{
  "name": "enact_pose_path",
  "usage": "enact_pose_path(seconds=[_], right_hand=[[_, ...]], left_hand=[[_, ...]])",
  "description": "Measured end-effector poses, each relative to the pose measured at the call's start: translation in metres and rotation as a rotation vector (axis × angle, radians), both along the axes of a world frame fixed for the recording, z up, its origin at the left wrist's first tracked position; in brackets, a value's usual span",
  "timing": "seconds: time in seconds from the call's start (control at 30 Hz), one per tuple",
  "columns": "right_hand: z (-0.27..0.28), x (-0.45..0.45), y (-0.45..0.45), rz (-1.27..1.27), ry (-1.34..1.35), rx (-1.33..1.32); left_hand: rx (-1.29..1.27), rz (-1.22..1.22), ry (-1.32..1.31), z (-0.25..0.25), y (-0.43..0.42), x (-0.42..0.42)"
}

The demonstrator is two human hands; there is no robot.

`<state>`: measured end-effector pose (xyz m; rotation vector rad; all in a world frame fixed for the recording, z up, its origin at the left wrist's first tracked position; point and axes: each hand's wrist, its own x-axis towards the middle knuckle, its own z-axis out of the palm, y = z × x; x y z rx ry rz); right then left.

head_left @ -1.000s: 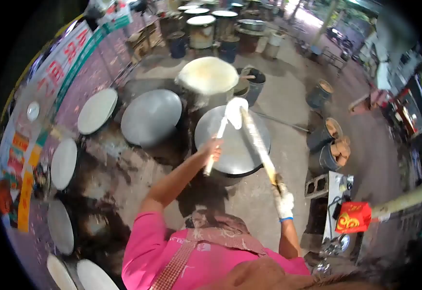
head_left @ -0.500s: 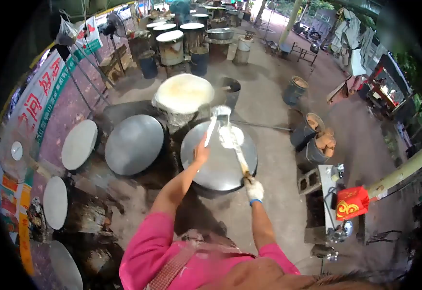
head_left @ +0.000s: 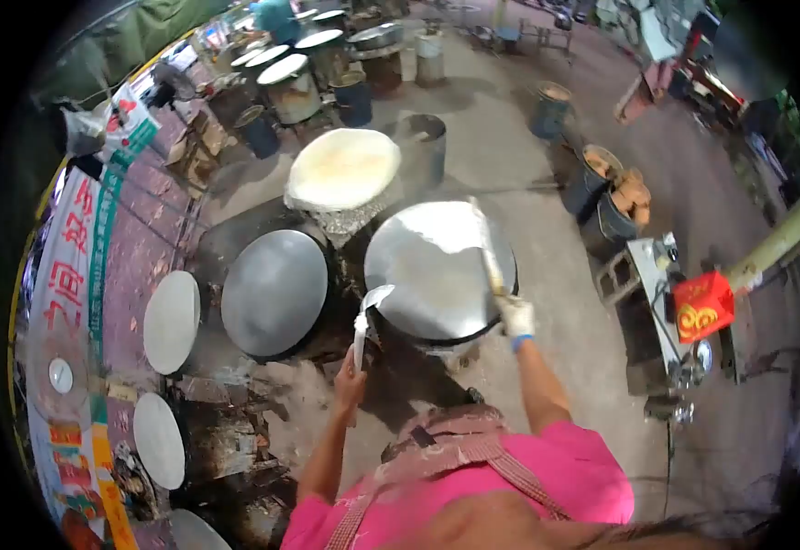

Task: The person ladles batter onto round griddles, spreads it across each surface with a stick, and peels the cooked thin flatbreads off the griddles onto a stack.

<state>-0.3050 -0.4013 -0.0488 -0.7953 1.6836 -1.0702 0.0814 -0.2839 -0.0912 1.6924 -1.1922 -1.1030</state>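
Observation:
My left hand (head_left: 350, 385) is bare and wrapped round the handle of a white ladle (head_left: 362, 335), whose batter-coated head is just left of a round griddle (head_left: 423, 289). White batter (head_left: 441, 225) covers the far part of that griddle. In a white glove, my right hand (head_left: 515, 316) grips a long batter-smeared scraper (head_left: 489, 249), held over the griddle's right side with its far end by the batter. Beyond the griddle is a drum topped with a pale, yellowish round sheet (head_left: 345, 170). A bare grey griddle (head_left: 274, 293) lies to the left.
Pale round discs (head_left: 172, 321) line the left side by a banner (head_left: 65, 284). Buckets of brown pieces (head_left: 615, 215) stand at right, near a bench with a red bag (head_left: 703, 307). More drums (head_left: 290, 96) and a person in teal (head_left: 276, 20) are at the back.
My left hand has drawn the ladle back from over the griddle to its near left side. Batter now spreads over the griddle's far part, with the scraper beside it. The view has shifted.

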Motion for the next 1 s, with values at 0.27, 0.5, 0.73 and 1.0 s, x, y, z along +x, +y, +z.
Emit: enact_pose_path(seconds=[0.27, 0.5, 0.73, 1.0], right_hand=[[0.013, -0.022, -0.002, 0.068, -0.013, -0.033], [0.010, 0.017, -0.005, 0.362, -0.403, -0.020], [-0.015, -0.021, -0.053, 0.380, -0.382, 0.107], [0.014, -0.069, -0.109, 0.482, -0.392, 0.171]], left_hand=[[0.127, 0.030, -0.001, 0.037, 0.027, 0.002], [0.228, 0.047, -0.030, 0.065, 0.030, -0.024], [0.228, 0.149, 0.613, 0.058, 0.042, -0.028], [0.012, 0.214, 1.296, 0.092, 0.075, -0.031]])
